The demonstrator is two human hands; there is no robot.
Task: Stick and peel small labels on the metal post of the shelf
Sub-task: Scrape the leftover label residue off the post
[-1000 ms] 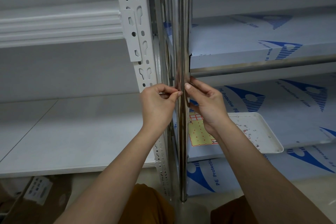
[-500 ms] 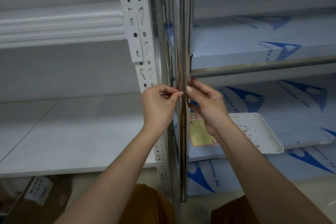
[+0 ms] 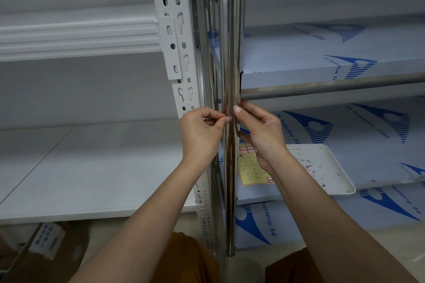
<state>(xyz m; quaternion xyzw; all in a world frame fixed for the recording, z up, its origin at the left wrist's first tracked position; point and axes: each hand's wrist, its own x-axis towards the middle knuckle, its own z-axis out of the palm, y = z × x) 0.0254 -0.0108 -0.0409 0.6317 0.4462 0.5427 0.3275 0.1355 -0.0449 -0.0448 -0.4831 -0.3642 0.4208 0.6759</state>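
Observation:
A shiny metal post (image 3: 230, 52) runs upright through the middle of the view. My left hand (image 3: 202, 135) pinches thumb and forefinger together at the post's left edge, on a small label that the fingertips hide. My right hand (image 3: 262, 133) holds the post from the right, with the thumb tip pressed on its front face and the fingers curled behind it. A yellow label sheet (image 3: 251, 171) with red dots lies on the lower shelf behind the post, partly covered by my right wrist.
A white tray (image 3: 340, 181) with small scraps sits on the blue-printed film-covered shelf (image 3: 368, 144) at the right. A white perforated upright (image 3: 181, 57) stands just left of the post. White shelves lie at the left, a cardboard box (image 3: 46, 248) on the floor.
Both hands stay at the same spot on the post, and their grip looks the same. Only the view has shifted slightly.

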